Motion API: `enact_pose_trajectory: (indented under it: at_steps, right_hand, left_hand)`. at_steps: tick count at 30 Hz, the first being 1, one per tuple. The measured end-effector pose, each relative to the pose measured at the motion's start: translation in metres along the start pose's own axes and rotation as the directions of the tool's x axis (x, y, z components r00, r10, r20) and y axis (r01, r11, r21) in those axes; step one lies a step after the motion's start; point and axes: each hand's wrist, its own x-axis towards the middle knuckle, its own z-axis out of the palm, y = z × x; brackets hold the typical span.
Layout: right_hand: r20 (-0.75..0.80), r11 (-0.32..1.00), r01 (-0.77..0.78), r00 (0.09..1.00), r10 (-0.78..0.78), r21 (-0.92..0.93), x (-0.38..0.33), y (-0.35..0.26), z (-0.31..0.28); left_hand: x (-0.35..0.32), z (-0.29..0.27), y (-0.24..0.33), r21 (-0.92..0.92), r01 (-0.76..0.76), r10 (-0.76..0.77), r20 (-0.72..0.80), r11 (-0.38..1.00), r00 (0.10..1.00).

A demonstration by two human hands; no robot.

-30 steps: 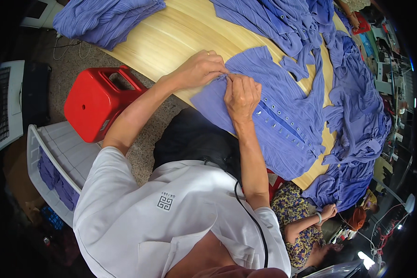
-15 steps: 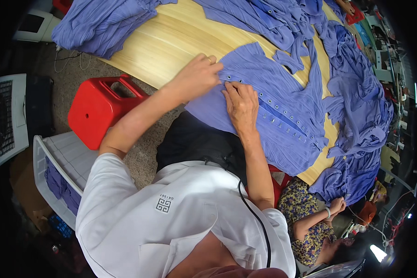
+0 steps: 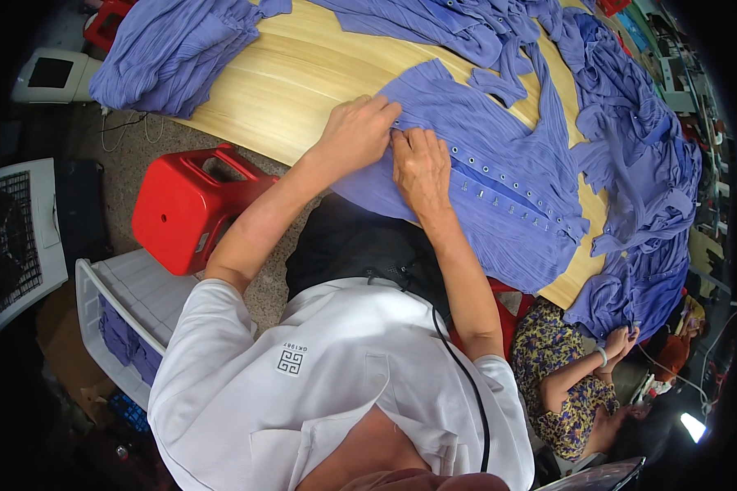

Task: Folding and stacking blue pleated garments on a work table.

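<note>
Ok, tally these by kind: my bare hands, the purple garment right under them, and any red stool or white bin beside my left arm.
Left hand and right hand: 2
Purple garment: 1
Red stool: 1
White bin: 1
Total: 5

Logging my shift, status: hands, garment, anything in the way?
Left hand, right hand at eyelet strip. Purple garment spread on table. Other garments beyond, clear of hands.

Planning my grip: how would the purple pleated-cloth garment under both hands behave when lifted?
The purple pleated-cloth garment would probably droop, given its ripples. It may feel light, as the fabric looks thin. Its small silvery fasteners might snag.
</note>
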Motion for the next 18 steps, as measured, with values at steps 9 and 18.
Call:
enact_pose_trajectory:
  at_steps: [9,18]
  right_hand:
    - [-0.083,0.976,-0.042,0.995,0.061,0.215,-0.001,0.001,-0.009]
    - [-0.066,0.998,0.000,0.998,0.005,0.066,0.002,0.012,0.003]
  left_hand:
    - [-0.017,0.012,-0.015,-0.049,-0.192,0.178,-0.206,0.980,0.962]
    - [-0.013,0.016,-0.023,-0.152,-0.184,0.161,-0.153,0.971,0.975]
